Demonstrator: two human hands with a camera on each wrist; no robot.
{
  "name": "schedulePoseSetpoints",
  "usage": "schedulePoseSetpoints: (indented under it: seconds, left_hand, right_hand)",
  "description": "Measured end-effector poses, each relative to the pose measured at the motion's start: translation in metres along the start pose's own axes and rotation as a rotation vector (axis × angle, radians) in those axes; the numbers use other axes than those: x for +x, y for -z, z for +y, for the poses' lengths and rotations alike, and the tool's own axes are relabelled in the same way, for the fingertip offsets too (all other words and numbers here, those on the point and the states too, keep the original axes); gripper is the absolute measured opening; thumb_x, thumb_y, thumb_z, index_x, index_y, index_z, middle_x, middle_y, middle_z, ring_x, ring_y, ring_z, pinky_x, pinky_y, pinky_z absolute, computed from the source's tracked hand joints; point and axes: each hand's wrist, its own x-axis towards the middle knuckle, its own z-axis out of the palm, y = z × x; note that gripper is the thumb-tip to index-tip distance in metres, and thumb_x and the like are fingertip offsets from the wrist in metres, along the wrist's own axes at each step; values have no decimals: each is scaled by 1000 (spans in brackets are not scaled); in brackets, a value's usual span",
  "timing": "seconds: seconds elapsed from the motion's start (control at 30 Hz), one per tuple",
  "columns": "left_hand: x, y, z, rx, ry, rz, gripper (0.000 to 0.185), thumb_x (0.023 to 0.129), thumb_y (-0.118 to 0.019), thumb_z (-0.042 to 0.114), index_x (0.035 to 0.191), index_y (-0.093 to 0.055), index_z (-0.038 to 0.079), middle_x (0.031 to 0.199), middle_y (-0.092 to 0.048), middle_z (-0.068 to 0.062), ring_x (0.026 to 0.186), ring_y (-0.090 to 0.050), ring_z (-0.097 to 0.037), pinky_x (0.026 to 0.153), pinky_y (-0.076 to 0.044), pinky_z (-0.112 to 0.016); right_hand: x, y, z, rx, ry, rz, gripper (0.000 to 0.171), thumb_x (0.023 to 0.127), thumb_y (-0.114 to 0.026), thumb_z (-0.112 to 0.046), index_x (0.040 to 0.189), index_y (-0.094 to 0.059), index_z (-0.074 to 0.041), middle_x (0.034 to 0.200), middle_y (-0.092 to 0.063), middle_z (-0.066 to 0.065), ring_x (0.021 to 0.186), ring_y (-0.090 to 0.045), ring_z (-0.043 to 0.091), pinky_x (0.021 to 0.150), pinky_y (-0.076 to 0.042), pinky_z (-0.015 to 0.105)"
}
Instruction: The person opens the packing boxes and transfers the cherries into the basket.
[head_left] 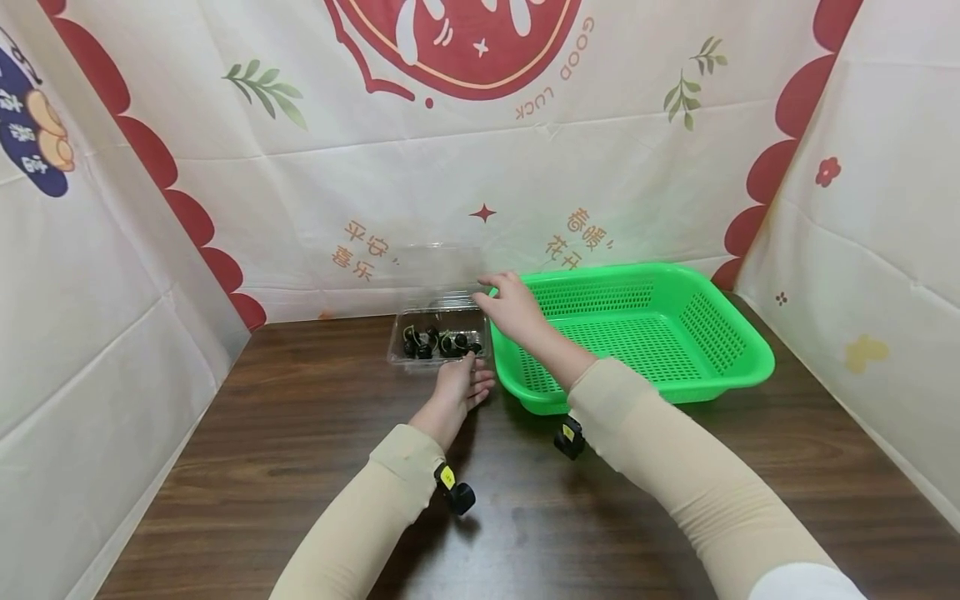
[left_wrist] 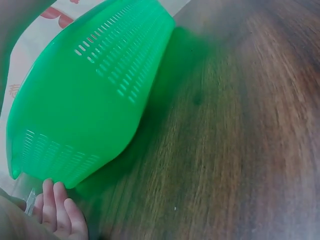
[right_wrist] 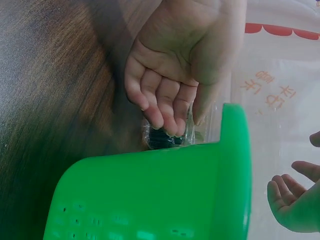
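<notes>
A clear plastic box (head_left: 397, 354) with dark cherries (head_left: 423, 350) stands at the back of the table, its transparent lid (head_left: 438, 267) raised behind it. My left hand (head_left: 457, 387) grips the box's near right edge, thumb on top and fingers spread below. In the left wrist view a plastic edge shows between the thumb and fingers of that hand (left_wrist: 55, 215). My right hand (head_left: 513, 312) hovers over the left rim of a green basket (head_left: 637, 392), thumb and fingers apart beside the lid, with nothing seen between them. The right wrist view shows the left palm (right_wrist: 170, 55) from below.
The perforated basket takes up the back right of the brown wooden table (head_left: 300, 467). A printed cloth (head_left: 450, 175) hangs as a wall behind, with further cloth at both sides. Small black cameras (head_left: 453, 490) are strapped to both sleeves.
</notes>
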Motion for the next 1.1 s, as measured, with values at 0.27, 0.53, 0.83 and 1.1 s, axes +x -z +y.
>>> schedulePoseSetpoints:
  seconds: [0.27, 0.53, 0.83, 1.1]
  left_hand:
    - [-3, 5, -1, 41, 7, -20, 36, 105, -43, 31, 105, -62, 0, 79, -67, -8, 66, -64, -15, 70, -55, -31]
    - [-6, 13, -4, 78, 11, -14, 42, 103, -46, 32, 119, -61, -4, 90, -70, -14, 70, -65, -18, 70, -56, -31]
    - [-13, 23, -9, 81, -30, -27, 37, 98, -58, 26, 118, -58, -4, 88, -69, -14, 67, -64, -15, 69, -56, -30]
    - [-21, 32, -12, 131, -65, -64, 25, 94, -58, 7, 116, -55, -5, 92, -67, -18, 63, -62, -13, 68, -56, -28]
  right_hand:
    - [-5, 5, 0, -13, 29, -5, 44, 95, -58, -28, 135, -57, -9, 135, -49, 11, 100, -56, 23, 77, -50, 37]
    - [-12, 6, 6, -22, 29, -29, 42, 97, -58, -26, 135, -57, -8, 135, -49, 10, 100, -54, 22, 75, -49, 37]
    - [-17, 4, 6, -42, 37, -45, 43, 96, -58, -27, 134, -57, -7, 125, -51, 10, 101, -54, 23, 76, -49, 37]
    - [-22, 4, 6, -44, 55, -70, 43, 96, -58, -26, 134, -56, -7, 126, -51, 11, 107, -53, 25, 82, -50, 39]
